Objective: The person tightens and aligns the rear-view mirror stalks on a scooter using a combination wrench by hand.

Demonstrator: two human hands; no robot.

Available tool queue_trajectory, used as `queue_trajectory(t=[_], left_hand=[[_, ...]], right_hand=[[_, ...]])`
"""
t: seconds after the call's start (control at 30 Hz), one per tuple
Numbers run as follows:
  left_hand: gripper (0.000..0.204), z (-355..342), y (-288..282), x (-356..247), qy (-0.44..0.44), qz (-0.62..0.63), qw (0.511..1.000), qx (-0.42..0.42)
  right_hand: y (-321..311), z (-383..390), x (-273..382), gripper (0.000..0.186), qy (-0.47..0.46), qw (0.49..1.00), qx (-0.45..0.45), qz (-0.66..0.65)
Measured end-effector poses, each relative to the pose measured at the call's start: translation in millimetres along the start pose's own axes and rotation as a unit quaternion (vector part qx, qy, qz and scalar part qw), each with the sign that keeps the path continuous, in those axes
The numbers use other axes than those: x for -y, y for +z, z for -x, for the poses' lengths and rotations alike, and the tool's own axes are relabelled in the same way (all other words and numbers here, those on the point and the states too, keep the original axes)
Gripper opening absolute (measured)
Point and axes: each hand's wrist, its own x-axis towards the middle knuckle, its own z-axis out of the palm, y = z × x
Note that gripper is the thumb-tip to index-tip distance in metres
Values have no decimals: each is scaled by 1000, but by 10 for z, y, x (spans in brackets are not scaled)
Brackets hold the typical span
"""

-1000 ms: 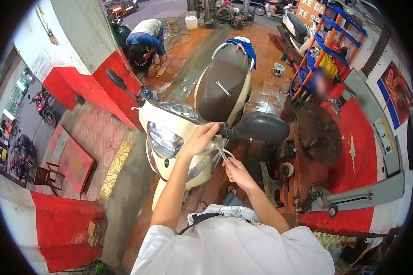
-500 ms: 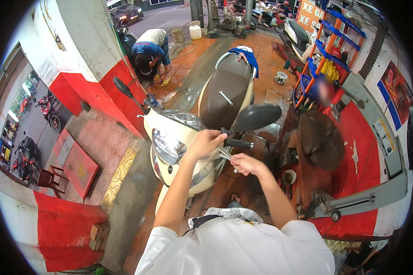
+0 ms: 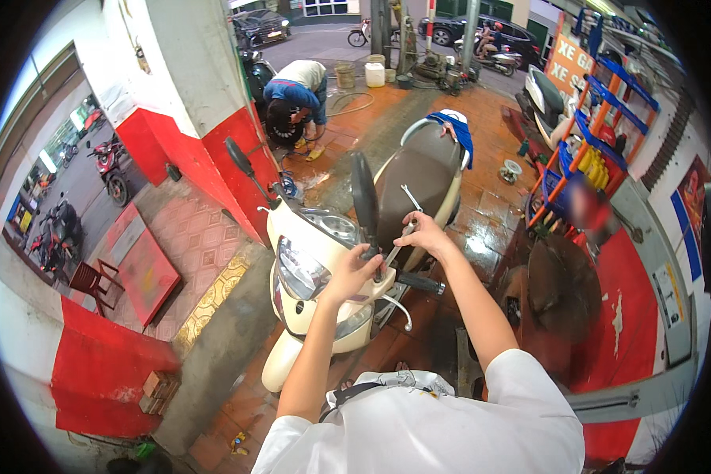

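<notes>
My left hand (image 3: 355, 268) is closed round the mirror stem (image 3: 371, 251) on the cream scooter (image 3: 299, 322); its black mirror (image 3: 363, 192) stands upright above. My right hand (image 3: 428, 237) grips a silver wrench (image 3: 395, 251), which slants down to the stem's base; its far end is partly hidden. The black handlebar grip (image 3: 421, 281) sticks out to the right below my hands. Another wrench (image 3: 409, 196) lies on the brown seat (image 3: 419, 162), and a blue cloth (image 3: 466, 146) hangs at its rear.
A co-worker (image 3: 296, 99) bends over a wheel at a red-and-white pillar (image 3: 213, 150). An orange-and-blue rack (image 3: 584, 134) stands right, a red panel (image 3: 146, 261) and chair (image 3: 91, 276) left. Behind are buckets (image 3: 375, 75), a hose (image 3: 351, 107) and parked scooters (image 3: 545, 103).
The mirror has swung from pointing right to upright. My right hand has risen with the wrench to above the stem's base. The camera view has shifted, with more street showing.
</notes>
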Motion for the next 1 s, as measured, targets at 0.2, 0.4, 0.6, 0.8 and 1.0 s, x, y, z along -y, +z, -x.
queue_trajectory(t=[0.2, 0.4, 0.6, 0.8, 1.0], left_hand=[[30, 287, 114, -211, 1, -94, 990, -108], [33, 569, 210, -97, 85, -145, 983, -77], [38, 621, 346, -504, 100, -365, 925, -18], [44, 622, 191, -443, 80, -371, 925, 31], [50, 499, 481, -545, 224, -455, 860, 54]], right_hand=[[728, -326, 242, 50, -49, 988, 136, -45], [1226, -309, 649, 27, -103, 900, 421, 39], [1000, -137, 836, 20, -123, 853, 507, 7], [908, 180, 971, 17, -154, 849, 505, -22], [492, 379, 1000, 13, -188, 952, 111, -217]])
